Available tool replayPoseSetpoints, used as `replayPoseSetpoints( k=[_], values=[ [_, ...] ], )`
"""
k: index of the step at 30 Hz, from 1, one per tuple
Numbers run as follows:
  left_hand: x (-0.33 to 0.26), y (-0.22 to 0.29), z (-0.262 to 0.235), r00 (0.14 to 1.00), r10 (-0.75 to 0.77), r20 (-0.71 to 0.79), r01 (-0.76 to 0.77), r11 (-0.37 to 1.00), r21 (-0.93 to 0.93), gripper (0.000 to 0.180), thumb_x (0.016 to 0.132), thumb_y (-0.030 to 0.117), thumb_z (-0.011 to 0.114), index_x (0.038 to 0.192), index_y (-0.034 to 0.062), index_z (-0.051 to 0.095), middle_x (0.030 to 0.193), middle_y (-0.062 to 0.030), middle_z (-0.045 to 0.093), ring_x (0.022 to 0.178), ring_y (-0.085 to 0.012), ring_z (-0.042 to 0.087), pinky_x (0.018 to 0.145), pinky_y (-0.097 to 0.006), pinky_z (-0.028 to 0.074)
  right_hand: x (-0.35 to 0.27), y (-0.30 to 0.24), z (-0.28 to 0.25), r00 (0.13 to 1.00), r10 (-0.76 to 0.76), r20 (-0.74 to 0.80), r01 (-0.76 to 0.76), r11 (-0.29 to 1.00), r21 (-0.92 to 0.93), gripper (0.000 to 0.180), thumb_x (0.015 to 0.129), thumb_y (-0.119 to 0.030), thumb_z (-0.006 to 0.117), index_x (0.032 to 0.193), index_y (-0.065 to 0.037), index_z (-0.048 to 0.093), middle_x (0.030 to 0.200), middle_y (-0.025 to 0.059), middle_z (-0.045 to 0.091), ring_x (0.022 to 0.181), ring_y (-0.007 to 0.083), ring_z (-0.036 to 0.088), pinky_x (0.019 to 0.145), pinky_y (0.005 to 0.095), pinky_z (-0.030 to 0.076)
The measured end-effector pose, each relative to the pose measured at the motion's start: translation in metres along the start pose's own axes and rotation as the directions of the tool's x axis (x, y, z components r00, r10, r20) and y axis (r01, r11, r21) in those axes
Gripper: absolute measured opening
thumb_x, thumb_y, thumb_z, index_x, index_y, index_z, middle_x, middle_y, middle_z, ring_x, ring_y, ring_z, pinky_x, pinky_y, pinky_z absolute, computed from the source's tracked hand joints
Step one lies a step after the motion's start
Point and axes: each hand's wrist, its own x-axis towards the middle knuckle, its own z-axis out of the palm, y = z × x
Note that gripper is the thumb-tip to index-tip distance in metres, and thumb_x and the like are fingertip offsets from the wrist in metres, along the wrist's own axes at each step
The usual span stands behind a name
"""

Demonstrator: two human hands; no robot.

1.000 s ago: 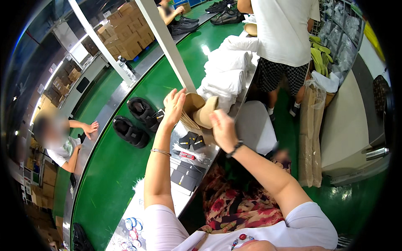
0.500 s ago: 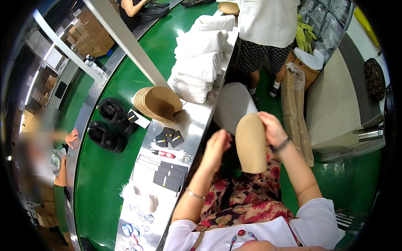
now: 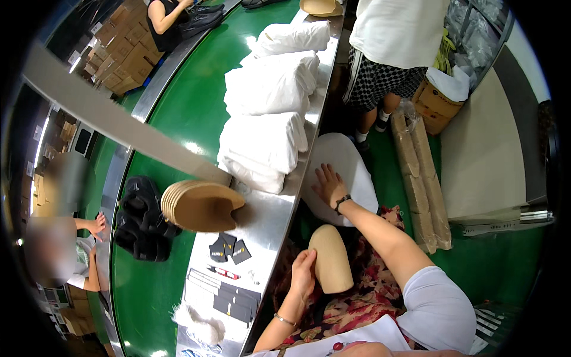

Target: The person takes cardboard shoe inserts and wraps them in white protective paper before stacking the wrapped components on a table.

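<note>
My left hand (image 3: 303,271) grips the lower edge of a tan shoe-shaped paper insert (image 3: 331,257) held over my lap. My right hand (image 3: 329,185) lies flat, fingers spread, on a stack of white sheets (image 3: 351,160) beside the steel counter (image 3: 270,226). A fanned stack of tan paper inserts (image 3: 199,205) rests on the counter to the left, apart from both hands.
White bundles (image 3: 267,113) are piled along the counter. Black tags (image 3: 229,249) and black strips (image 3: 232,300) lie near its front. Black sandals (image 3: 143,220) sit on the green conveyor belt (image 3: 190,113). A person in checkered shorts (image 3: 380,71) stands ahead; long paper-wrapped packs (image 3: 422,178) lie on the floor.
Both hands came down from the insert stack on the counter. The insert passed from my right hand to my left hand, and my right hand reached out onto the white sheets.
</note>
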Motion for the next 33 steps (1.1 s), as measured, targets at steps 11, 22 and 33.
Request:
replayPoseSetpoints(
  k=[11, 22, 33],
  values=[
    [0.032, -0.004, -0.011, 0.975, -0.195, -0.103, 0.187, 0.979, -0.085, 0.041, 0.090, 0.026, 0.056, 0.121, -0.0005, 0.050, 0.123, -0.0099, 0.053, 0.115, -0.0192, 0.046, 0.100, -0.031, 0.032, 0.011, 0.025, 0.066, 0.993, -0.029, -0.112, 0.021, 0.997, -0.071, 0.041, 0.086, -0.025, 0.049, 0.125, -0.013, 0.049, 0.136, 0.0038, 0.041, 0.131, 0.0251, 0.029, 0.106, 0.0477, 0.021],
    [0.044, 0.001, 0.005, 0.999, -0.010, -0.033, 0.010, 1.000, -0.003, 0.036, 0.091, 0.021, 0.054, 0.119, -0.0001, 0.047, 0.117, -0.0103, 0.053, 0.110, -0.0199, 0.048, 0.096, -0.032, 0.036, -0.033, 0.073, -0.105, 0.933, 0.133, 0.334, -0.207, -0.561, 0.802, 0.030, 0.093, -0.019, 0.048, 0.112, 0.003, 0.053, 0.111, 0.0086, 0.058, 0.105, 0.0176, 0.053, 0.092, 0.0314, 0.040],
    [0.037, 0.029, 0.053, 0.856, 0.307, 0.415, -0.317, 0.947, -0.047, 0.013, 0.091, 0.015, 0.054, 0.099, 0.0051, 0.052, 0.089, 0.0002, 0.056, 0.077, -0.0069, 0.052, 0.069, -0.021, 0.043, -0.155, -0.043, -0.222, 0.958, -0.248, -0.146, 0.240, 0.408, 0.881, 0.023, 0.091, -0.018, 0.051, 0.103, -0.001, 0.061, 0.124, 0.0096, 0.053, 0.122, 0.0227, 0.042, 0.096, 0.0301, 0.037]
  ],
)
